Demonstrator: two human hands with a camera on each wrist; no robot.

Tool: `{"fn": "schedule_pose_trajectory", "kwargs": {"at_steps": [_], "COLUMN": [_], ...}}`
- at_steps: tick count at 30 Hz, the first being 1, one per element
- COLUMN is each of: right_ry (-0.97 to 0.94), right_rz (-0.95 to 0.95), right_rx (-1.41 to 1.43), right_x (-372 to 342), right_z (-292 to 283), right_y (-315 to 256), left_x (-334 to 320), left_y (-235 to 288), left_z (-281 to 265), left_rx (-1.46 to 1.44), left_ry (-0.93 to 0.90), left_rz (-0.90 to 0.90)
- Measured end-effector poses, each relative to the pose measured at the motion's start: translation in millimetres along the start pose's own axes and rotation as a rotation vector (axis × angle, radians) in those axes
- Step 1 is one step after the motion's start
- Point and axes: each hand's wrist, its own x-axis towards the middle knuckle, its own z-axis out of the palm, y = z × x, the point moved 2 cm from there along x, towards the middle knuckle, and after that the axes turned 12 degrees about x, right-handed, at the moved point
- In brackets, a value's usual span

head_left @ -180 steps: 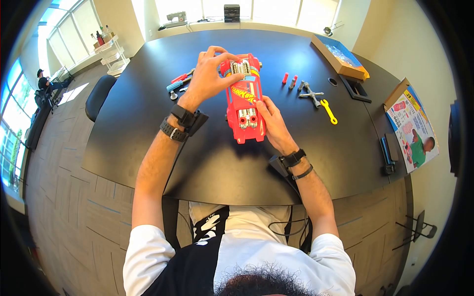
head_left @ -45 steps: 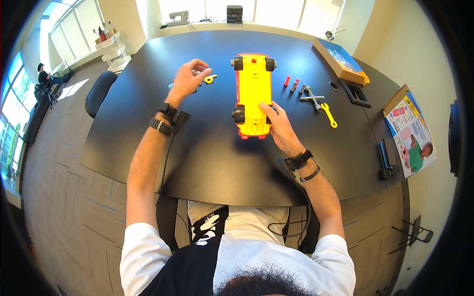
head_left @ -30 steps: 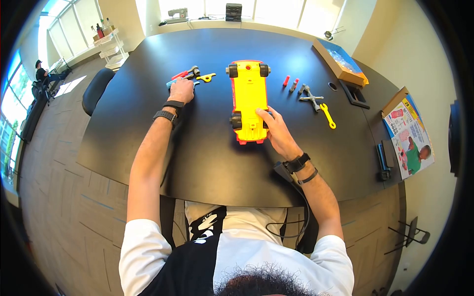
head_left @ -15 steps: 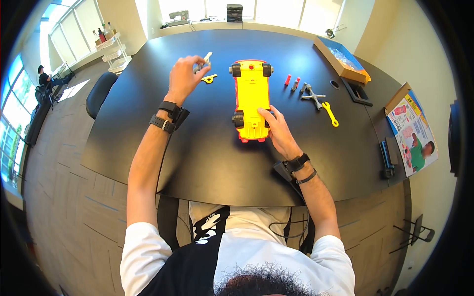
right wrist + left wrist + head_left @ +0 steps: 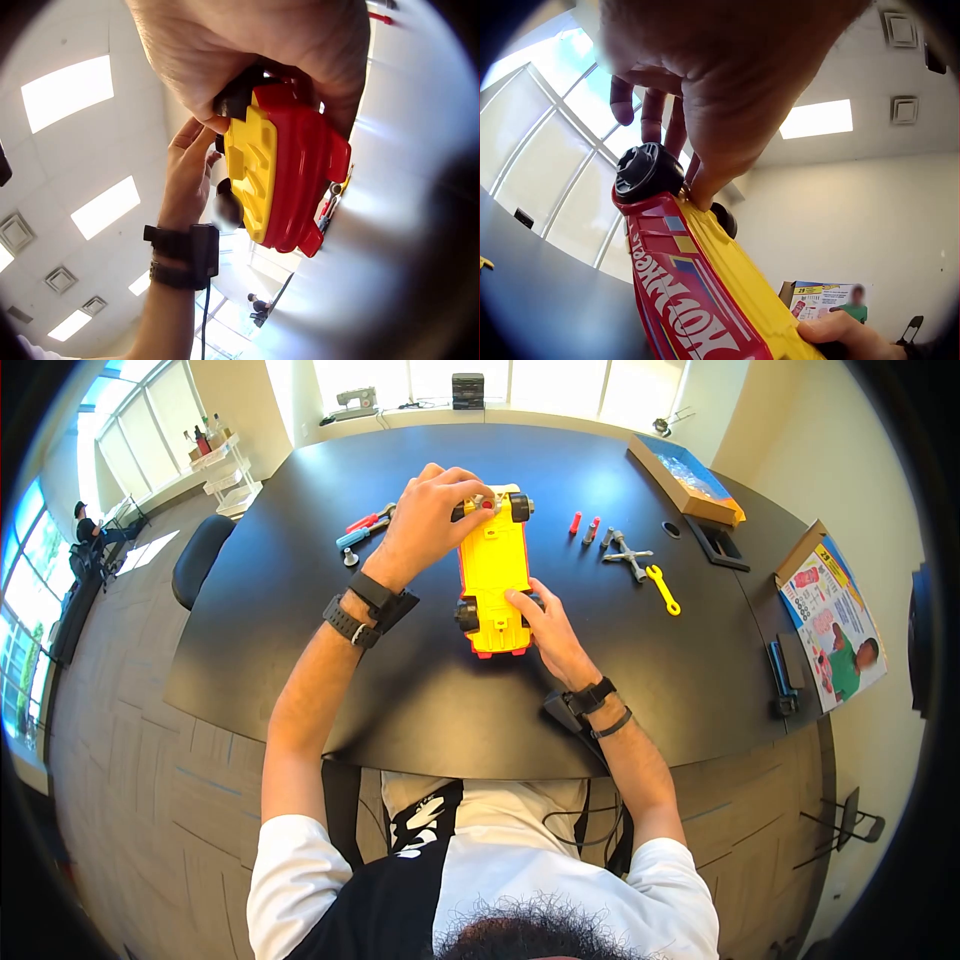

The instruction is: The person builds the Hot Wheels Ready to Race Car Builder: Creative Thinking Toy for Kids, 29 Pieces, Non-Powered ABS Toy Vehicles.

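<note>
A red toy car [image 5: 495, 565] is held upside down above the table, its yellow underside up and black wheels [image 5: 466, 614] showing. My right hand [image 5: 556, 632] grips the near end, thumb on the underside by a rear wheel. At the far end, my left hand [image 5: 432, 520] pinches a small grey part [image 5: 488, 503] between thumb and forefinger, over the red-centred hole; its kind I cannot tell. In the left wrist view, the left thumb [image 5: 703, 191] meets the yellow underside between the front wheels [image 5: 649, 172]. The right wrist view shows the car's red end [image 5: 296, 176] close up.
Left of the car lie a red-handled tool [image 5: 365, 521], a blue-handled tool [image 5: 353, 538] and a grey piece [image 5: 350, 557]. To the right are red-tipped pieces [image 5: 590, 532], a grey cross wrench [image 5: 628, 557] and a yellow wrench [image 5: 662, 590]. Farther right stand an open box [image 5: 690, 490] and a printed box [image 5: 835, 615].
The car was turned from red top up to yellow underside up. My left hand reached to the tools at left, lifted a small pale-grey thing, and moved right to the car's far end.
</note>
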Motion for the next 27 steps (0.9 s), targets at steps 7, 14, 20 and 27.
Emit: {"fn": "schedule_pose_trajectory", "kwargs": {"at_steps": [7, 14, 20, 27], "right_ry": [0.015, 0.064, -0.036, -0.014], "right_rz": [-0.015, -0.002, 0.048, 0.048], "right_rx": [-0.010, 0.000, 0.092, 0.098], "right_x": [-4, -3, 2, 4], "right_z": [3, -2, -10, -8], "right_y": [-1, 3, 1, -4], "left_x": [-2, -8, -63, -158], "left_y": [-12, -53, -164, -222], "left_z": [8, -6, 18, 61], "left_rx": [-0.110, -0.236, -0.090, 0.145], "left_ry": [0.042, 0.131, -0.002, -0.543], "left_rz": [-0.039, -0.374, -0.600, -0.737]}}
